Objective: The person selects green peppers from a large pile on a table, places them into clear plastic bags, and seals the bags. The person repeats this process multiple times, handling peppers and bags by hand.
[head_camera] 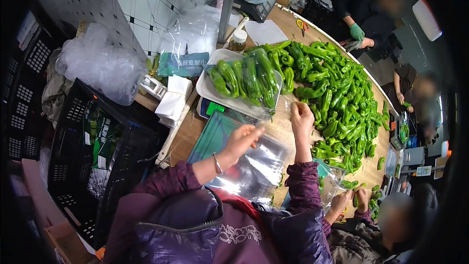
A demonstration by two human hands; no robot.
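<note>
Green peppers in a clear plastic bag [253,77] lie on a white tray [203,87], which rests on a digital scale [214,109]. My left hand [244,138], with a bracelet at the wrist, is just below the tray, its fingers bent close together. To the right of the tray's lower corner is my right hand [302,115], thumb and fingers drawn together. Thin clear film may be at the fingertips of both hands, but it is hard to make out. Beneath my forearms lies a stack of flat clear and green bags [256,165].
A large heap of green peppers [340,99] covers the table's right side. Black crates [91,157] stand at left, one holding packed bags. Behind the tray are a lidded jar [239,40], clear bags and a metal post [228,7]. A co-worker's hands [348,200] are at lower right; red-and-yellow scissors [302,26] lie beyond.
</note>
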